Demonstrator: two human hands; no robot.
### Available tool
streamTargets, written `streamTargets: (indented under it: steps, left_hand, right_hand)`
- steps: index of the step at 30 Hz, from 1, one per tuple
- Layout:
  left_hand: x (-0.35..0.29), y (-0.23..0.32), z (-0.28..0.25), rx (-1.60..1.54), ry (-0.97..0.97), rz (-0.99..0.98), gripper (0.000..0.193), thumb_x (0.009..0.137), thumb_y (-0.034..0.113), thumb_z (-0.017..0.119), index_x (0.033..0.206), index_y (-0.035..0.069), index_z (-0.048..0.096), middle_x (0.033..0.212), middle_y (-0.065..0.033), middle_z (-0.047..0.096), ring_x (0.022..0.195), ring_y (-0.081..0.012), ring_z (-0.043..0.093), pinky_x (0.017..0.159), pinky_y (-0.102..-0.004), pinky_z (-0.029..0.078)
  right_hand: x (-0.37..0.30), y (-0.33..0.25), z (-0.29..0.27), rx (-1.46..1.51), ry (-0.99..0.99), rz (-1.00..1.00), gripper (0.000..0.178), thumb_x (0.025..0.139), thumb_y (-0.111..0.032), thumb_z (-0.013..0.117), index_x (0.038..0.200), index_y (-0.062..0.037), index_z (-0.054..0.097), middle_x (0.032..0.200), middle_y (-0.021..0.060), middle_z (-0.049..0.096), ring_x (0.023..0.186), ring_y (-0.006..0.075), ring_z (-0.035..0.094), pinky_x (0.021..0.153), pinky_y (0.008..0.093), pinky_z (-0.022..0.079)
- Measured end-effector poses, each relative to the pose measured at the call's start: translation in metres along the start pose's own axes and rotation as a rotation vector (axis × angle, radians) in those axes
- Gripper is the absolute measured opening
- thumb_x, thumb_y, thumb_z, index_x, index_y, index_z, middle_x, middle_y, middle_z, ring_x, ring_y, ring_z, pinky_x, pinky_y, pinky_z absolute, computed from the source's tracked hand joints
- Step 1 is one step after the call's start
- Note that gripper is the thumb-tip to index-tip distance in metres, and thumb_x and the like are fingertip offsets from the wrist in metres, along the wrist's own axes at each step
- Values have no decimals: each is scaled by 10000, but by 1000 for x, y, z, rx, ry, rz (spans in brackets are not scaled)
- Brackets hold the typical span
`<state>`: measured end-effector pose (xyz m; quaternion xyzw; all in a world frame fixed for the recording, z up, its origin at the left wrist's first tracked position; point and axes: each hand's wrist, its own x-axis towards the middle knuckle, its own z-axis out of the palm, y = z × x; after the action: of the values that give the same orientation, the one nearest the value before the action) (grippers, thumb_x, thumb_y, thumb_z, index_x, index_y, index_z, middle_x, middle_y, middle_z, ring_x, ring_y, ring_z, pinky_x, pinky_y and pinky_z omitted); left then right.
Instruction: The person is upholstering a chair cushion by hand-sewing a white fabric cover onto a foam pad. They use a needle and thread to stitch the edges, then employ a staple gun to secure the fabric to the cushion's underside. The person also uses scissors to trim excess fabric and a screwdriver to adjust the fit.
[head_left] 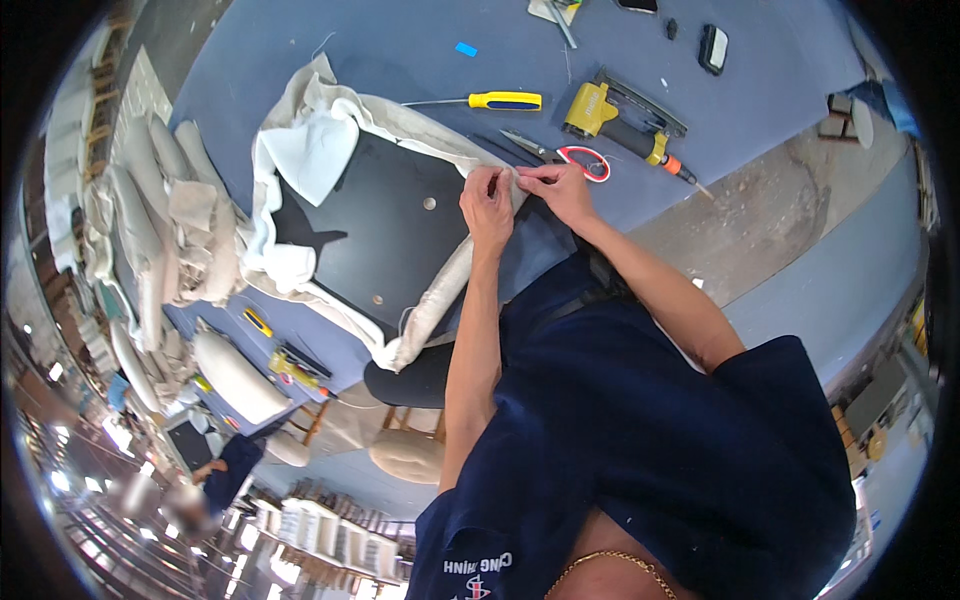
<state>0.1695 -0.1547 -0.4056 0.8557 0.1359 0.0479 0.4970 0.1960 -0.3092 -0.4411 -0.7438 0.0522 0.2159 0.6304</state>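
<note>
Blue felt covered the long workbench [420,40] in a workshop crowded with stacked seat cushions [150,220]. One black seat board [400,225] wrapped in cream fabric [310,150] lay there, its edge pinched by the left hand [487,205] and right hand [560,188], held close together. One yellow-handled screwdriver [490,100], one yellow staple gun [620,125] and one pair of red-handled scissors [570,158] were counted nearby.
</note>
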Motion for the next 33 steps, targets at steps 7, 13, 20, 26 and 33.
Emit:
streamTargets:
  steps: [7, 13, 20, 26, 33]
  left_hand:
    - [18, 10, -19, 468, -164, 461, 87, 906, 125, 680, 852, 69, 640, 808, -76, 566, 814, -288, 534, 740, -414, 404]
    - [25, 1, -21, 407, -186, 422, 73, 894, 150, 695, 883, 88, 658, 885, -55, 592, 891, -289, 530, 824, -423, 372]
    - [14, 0, -15, 424, -65, 380, 94, 889, 184, 706, 909, 102, 663, 1020, -61, 571, 1013, -284, 520, 931, -445, 373]
    - [12, 1, -18, 454, -10, 354, 127, 905, 218, 694, 969, 113, 663, 1301, -65, 586, 1360, -298, 444, 1140, -516, 277]
    - [9, -5, -16, 509, 13, 337, 140, 963, 235, 629, 1070, 144, 635, 1291, -7, 591, 1423, -245, 410, 1174, -519, 278]
  right_hand:
    - [0, -1, 4, 133, 5, -32, 239, 850, -153, 817, 1009, 23, 784, 938, 141, 785, 825, 116, 719, 726, 272, 561]
    - [4, -46, -30, -265, -20, -300, 205, 818, -92, 768, 1003, -4, 769, 968, 131, 771, 885, 240, 736, 818, 352, 566]
    - [19, -20, -120, -933, 312, -220, 736, 717, -51, 746, 1416, -149, 538, 1218, 157, 621, 1186, 356, 568, 1026, 473, 459]
    - [49, -55, -121, -1151, 46, -40, 744, 745, -135, 748, 1436, -88, 476, 1134, 220, 681, 1090, 420, 651, 928, 492, 519]
    - [22, -110, -115, -596, -138, 134, 417, 751, -131, 755, 1128, 21, 662, 959, 174, 751, 945, 327, 727, 843, 407, 561]
